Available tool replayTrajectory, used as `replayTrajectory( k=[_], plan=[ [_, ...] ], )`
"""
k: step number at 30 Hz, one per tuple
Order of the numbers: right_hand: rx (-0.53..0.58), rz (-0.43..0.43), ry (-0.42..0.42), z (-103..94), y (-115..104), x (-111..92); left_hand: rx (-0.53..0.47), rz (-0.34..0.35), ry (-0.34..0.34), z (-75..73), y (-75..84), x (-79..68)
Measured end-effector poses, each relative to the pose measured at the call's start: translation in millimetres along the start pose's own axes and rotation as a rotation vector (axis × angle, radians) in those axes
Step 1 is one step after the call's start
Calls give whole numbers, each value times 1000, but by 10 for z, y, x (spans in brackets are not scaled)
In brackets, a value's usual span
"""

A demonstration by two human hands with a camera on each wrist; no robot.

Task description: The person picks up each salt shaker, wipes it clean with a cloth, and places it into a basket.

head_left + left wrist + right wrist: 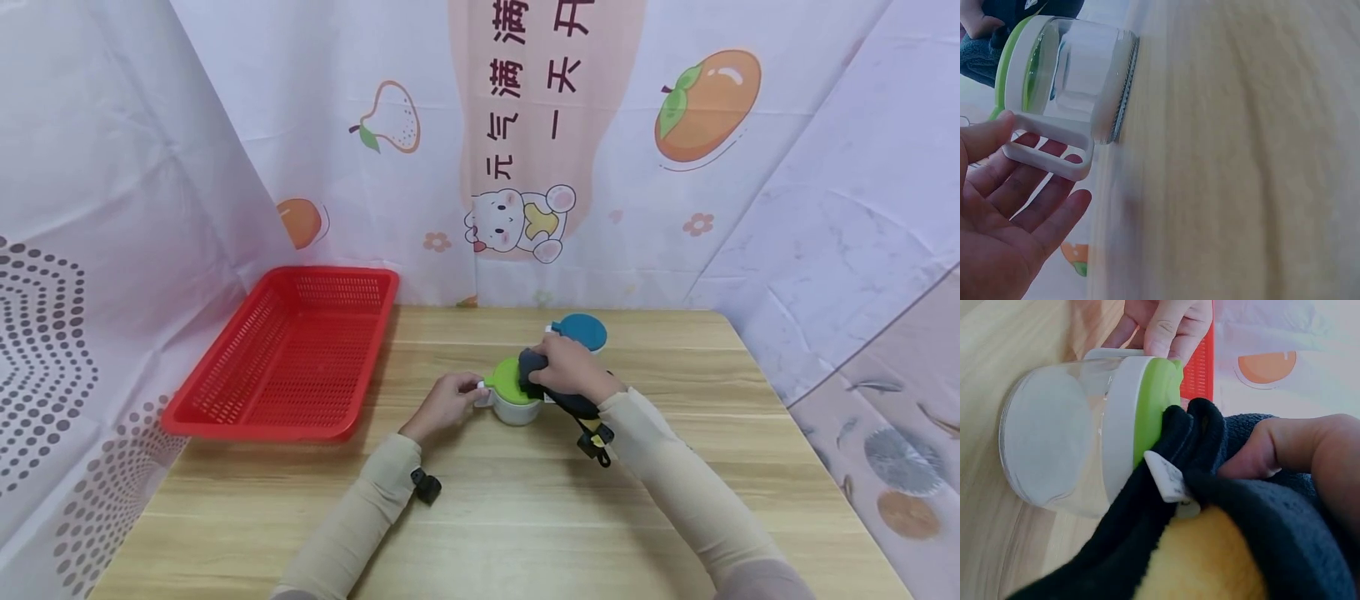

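A clear jar (1060, 434) with a white collar, white handle and green lid (510, 382) stands on the wooden table. At its handle (1054, 164), my left hand (447, 406) holds on, thumb on one side and fingers behind. My right hand (570, 367) grips a dark navy cloth (1210, 444) with a yellow patch and a small white tag. Bunched folds of this cloth lie against the green lid, and the rest hangs below the hand. Just behind the right hand stands a second jar with a blue lid (583, 332), partly hidden by that hand.
A red plastic basket (360, 392) with slotted sides sits at the left of the table (480, 533). A printed curtain (420, 192) hangs right behind the table's back edge, and more fabric hangs at both sides.
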State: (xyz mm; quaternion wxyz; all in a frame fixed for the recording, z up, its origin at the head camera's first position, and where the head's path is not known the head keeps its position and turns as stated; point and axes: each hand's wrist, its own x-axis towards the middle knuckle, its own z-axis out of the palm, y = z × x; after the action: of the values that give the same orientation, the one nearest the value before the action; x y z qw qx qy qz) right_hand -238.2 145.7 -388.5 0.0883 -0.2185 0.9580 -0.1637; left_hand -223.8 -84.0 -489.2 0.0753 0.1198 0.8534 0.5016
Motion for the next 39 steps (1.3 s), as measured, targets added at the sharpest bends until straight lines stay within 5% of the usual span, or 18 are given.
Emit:
replayTrajectory(
  k=[8,39],
  plan=[
    [-2,4,4,15,-1,-30,-13,15,-33,19,-13,5],
    [-38,-85,55,34,0,-158,17,-21,9,48,56,-22]
  ],
)
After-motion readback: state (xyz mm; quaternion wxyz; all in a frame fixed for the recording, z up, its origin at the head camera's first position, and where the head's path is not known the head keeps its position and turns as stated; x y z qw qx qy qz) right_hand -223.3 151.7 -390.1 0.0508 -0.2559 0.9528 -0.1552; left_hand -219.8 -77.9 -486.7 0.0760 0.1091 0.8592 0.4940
